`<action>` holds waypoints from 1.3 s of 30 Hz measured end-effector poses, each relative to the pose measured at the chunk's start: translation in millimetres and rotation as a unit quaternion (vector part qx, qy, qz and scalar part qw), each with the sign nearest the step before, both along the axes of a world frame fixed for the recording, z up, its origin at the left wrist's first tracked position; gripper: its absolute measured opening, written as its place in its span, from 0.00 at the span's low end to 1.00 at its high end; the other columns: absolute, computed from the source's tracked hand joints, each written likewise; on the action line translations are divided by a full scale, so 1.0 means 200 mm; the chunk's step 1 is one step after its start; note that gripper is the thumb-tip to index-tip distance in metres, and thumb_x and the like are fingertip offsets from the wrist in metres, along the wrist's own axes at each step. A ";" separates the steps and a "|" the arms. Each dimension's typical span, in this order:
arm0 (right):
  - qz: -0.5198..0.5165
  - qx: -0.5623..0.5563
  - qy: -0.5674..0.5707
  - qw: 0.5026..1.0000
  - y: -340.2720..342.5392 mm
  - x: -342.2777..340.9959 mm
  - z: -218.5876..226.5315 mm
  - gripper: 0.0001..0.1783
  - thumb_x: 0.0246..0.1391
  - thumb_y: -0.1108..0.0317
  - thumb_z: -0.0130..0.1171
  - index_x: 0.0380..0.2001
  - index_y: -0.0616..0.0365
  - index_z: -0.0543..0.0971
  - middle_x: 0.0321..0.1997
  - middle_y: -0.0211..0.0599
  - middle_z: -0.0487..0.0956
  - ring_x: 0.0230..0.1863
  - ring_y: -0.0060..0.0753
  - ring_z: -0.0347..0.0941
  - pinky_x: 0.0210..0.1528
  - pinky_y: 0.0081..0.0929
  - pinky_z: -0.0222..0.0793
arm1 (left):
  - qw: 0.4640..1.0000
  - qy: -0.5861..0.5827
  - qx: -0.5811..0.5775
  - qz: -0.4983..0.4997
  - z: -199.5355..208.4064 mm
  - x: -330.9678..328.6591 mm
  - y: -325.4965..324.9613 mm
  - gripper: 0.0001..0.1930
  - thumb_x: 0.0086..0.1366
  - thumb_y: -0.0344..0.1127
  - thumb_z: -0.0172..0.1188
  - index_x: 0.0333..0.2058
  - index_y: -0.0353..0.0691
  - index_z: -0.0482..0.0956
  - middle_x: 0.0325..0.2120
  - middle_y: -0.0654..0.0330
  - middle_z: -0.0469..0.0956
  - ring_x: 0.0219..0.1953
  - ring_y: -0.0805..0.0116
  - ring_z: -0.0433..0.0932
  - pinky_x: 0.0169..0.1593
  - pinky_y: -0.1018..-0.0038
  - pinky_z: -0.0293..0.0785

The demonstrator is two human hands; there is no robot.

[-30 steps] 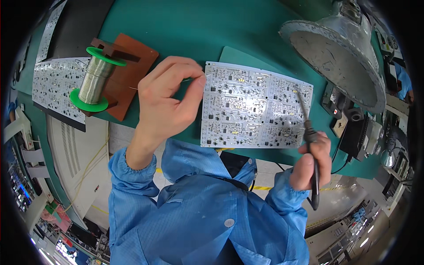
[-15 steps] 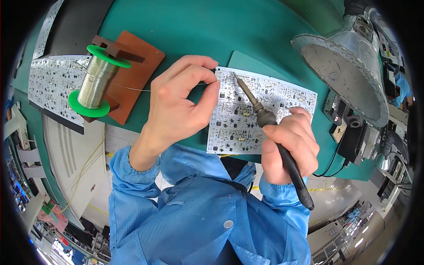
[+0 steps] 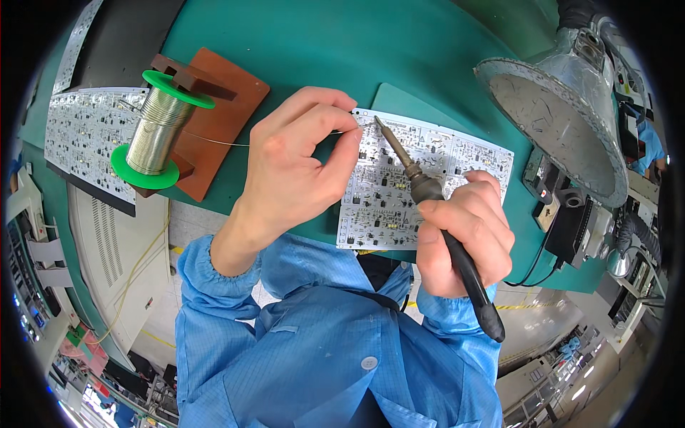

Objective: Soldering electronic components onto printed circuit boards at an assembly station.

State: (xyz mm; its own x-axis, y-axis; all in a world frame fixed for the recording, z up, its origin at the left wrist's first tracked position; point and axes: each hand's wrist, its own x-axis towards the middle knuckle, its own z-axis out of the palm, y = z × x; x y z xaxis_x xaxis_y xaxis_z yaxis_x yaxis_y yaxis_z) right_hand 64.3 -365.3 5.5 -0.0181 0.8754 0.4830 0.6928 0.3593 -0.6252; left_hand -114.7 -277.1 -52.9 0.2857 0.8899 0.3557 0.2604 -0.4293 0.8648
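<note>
A white circuit board [image 3: 399, 207] dotted with small dark components lies on the green mat in front of me. My left hand [image 3: 303, 153] pinches solder wire [image 3: 221, 143] between thumb and forefinger at the board's upper left corner. That wire runs back to a spool of solder [image 3: 163, 128] with green flanges. In my right hand [image 3: 467, 239] is a soldering iron [image 3: 407, 160], gripped by its black handle. Its tip points up and left, at the board's top edge close to the wire's end. Whether tip and wire touch is too small to tell.
The spool sits on a brown stand [image 3: 228, 107] to the left. Beyond it lies another populated board [image 3: 85, 143] on a black sheet. A metal fume hood [image 3: 560, 128] hangs at the right, above a black box [image 3: 574, 232] with a cable.
My left hand has shifted slightly right with the solder wire. The iron's handle has moved a little left, while its tip stays at almost the same spot on the board.
</note>
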 end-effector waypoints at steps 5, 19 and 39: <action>0.001 0.007 0.002 1.000 0.01 -0.01 -0.01 0.12 0.29 0.76 0.66 0.25 0.57 0.84 0.18 0.31 0.73 0.22 0.35 0.69 0.39 0.39 0.69 | 1.000 -0.006 -0.002 -0.001 -0.01 0.00 0.00 0.06 0.51 0.19 0.65 0.28 0.35 0.80 0.35 0.58 0.81 0.25 0.72 0.73 0.27 0.78 0.68; -0.007 0.008 0.024 1.000 -0.01 -0.02 0.00 0.09 0.36 0.72 0.66 0.27 0.57 0.83 0.18 0.32 0.74 0.22 0.34 0.70 0.45 0.40 0.69 | 1.000 -0.006 -0.002 -0.009 0.01 -0.02 -0.01 0.06 0.53 0.17 0.63 0.28 0.35 0.80 0.39 0.59 0.82 0.17 0.89 0.58 0.19 0.86 0.53; -0.339 -0.055 0.062 0.937 -0.57 0.67 -0.29 0.31 0.65 0.57 0.49 0.63 0.69 0.65 0.58 0.53 0.75 0.62 0.43 0.69 0.65 0.36 0.58 | 0.996 0.019 -0.086 0.030 0.03 -0.12 -0.27 0.05 0.63 0.25 0.62 0.30 0.36 0.74 0.17 0.69 0.71 0.16 0.87 0.56 0.19 0.83 0.48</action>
